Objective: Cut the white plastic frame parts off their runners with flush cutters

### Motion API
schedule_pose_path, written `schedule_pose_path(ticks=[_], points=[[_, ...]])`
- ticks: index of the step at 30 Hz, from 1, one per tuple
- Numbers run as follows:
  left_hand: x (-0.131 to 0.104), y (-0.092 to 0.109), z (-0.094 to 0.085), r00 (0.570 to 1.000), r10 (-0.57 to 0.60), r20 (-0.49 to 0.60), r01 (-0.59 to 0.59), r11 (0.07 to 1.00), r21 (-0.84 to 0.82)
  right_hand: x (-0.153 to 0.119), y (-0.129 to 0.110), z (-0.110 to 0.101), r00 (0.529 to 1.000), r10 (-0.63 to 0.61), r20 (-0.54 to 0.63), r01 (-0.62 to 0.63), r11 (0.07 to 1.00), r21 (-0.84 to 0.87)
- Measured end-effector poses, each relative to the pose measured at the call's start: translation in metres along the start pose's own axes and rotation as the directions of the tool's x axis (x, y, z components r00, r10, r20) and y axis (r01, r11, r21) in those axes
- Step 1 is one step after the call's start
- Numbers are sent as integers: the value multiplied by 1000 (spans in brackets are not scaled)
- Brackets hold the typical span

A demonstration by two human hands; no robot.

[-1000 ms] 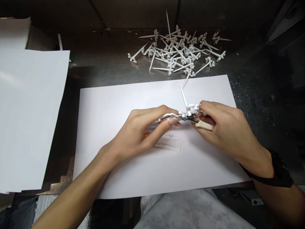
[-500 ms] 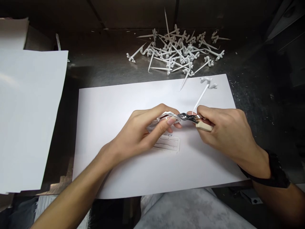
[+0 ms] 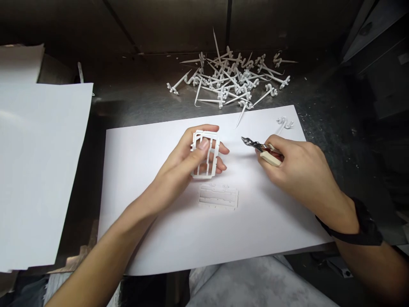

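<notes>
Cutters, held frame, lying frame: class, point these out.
Cutters (image 3: 270,158), head view, on the cream handle.
Held frame (image 3: 216,151), head view, on the right rail.
Lying frame (image 3: 218,199), head view, on the middle bar.

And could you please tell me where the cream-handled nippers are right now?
In the head view, the nippers are in the right hand, above the white sheet, right of the white frame in the left hand.

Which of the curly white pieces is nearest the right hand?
The lone piece on the paper sheet, just beyond the right hand. It lies apart, toward the sheet's far right corner; the others are grouped farther off in the pile.
</notes>
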State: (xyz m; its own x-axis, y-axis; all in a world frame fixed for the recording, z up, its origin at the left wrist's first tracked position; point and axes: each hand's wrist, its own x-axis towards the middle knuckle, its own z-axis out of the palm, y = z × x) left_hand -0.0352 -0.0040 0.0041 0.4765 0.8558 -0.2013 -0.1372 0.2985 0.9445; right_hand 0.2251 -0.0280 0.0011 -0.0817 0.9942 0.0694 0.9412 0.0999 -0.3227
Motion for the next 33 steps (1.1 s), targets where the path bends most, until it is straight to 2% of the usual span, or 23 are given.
schedule_pose_path(ticks=[2,4,8,14,21,27,33], points=[[3,4,-1,996,-84,-19,80,984,-159,-1,0,-1,1000,5,14,-5,1000,-2],[4,9,0,992,-118,-46,103,965,-242,-1,1,-4,1000,20,16,-19,999,-28],[4,16,0,991,-118,-67,93,949,-300,-1,7,-10,995,95,7,-93,983,-156],[1,22,4,986,-119,-116,52,883,-466,3,7,-9,971,173,165,-114,941,-320],[0,21,9,987,-125,-103,51,841,-539,6,10,-26,939,310,149,-222,876,-428],[1,19,8,981,-143,-127,47,824,-565,8,19,-22,968,246,57,-220,931,-290],[0,20,6,979,-146,-140,40,820,-571,8,20,-12,972,219,89,-197,959,-203]])
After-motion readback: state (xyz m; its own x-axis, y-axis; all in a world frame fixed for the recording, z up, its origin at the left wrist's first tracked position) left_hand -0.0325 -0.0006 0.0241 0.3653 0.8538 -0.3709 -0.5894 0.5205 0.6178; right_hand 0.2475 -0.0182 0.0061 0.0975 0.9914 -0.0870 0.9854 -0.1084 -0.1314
